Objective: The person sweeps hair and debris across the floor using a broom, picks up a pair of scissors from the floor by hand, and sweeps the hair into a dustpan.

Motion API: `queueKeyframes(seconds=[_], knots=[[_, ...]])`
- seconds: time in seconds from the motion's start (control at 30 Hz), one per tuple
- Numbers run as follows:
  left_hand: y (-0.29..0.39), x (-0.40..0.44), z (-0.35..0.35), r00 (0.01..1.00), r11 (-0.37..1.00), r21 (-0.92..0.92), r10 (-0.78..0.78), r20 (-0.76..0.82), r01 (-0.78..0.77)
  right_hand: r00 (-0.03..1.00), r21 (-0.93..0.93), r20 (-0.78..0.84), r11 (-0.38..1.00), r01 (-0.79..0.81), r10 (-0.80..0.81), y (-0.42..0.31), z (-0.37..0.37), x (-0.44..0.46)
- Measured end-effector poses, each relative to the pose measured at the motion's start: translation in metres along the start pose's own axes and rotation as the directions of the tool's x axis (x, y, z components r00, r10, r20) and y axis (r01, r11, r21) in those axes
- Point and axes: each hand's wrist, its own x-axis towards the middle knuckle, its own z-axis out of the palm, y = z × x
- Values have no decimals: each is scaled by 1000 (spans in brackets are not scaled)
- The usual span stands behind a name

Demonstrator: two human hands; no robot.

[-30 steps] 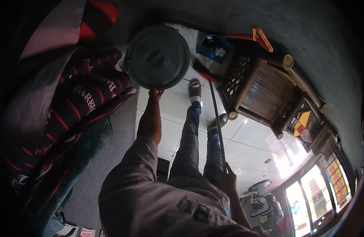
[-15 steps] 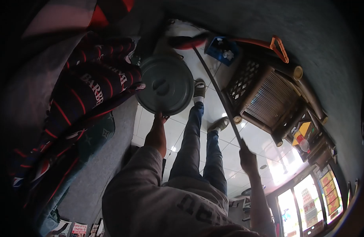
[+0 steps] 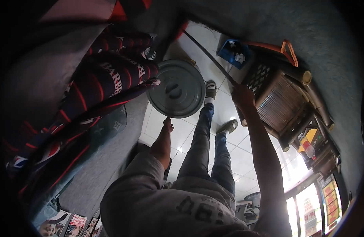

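My right hand [image 3: 243, 96] is wrapped round the long dark stick [image 3: 209, 54] of a broom. The broom's red head [image 3: 182, 29] reaches the far corner by the wall, partly in shadow. Nearer to me stands a large round grey container with its grey lid [image 3: 176, 85] on; the lid has a recessed handle in its middle. At the lid's near rim is my left hand [image 3: 168, 125], one finger stretched toward the edge and the others loosely bent. Whether that fingertip touches the rim I cannot tell.
Dark red-striped clothes [image 3: 107, 83] hang at the left, close to the container. A blue crate [image 3: 233, 53] with crumpled white bits, an orange-handled object [image 3: 288, 53] and a bamboo chair [image 3: 282, 100] stand at the right. A plastic bottle [image 3: 307, 146] lies behind the chair. The floor is white tile [image 3: 186, 128].
My right hand has moved forward with the broom, and the broom head has gone farther into the corner, to the left. My left hand has come slightly off the lid's rim. The view has shifted.
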Motion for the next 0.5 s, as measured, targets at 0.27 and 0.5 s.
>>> queueKeyframes(seconds=[0.27,0.5], knots=[[-33,-65,1,927,828,469,371,-50,-306,996,224,-32,972,-73,82,-8,28,-106],[-35,-113,15,706,448,667,689,167,-595,999,77,34,997,-14,11,-1,33,-85]])
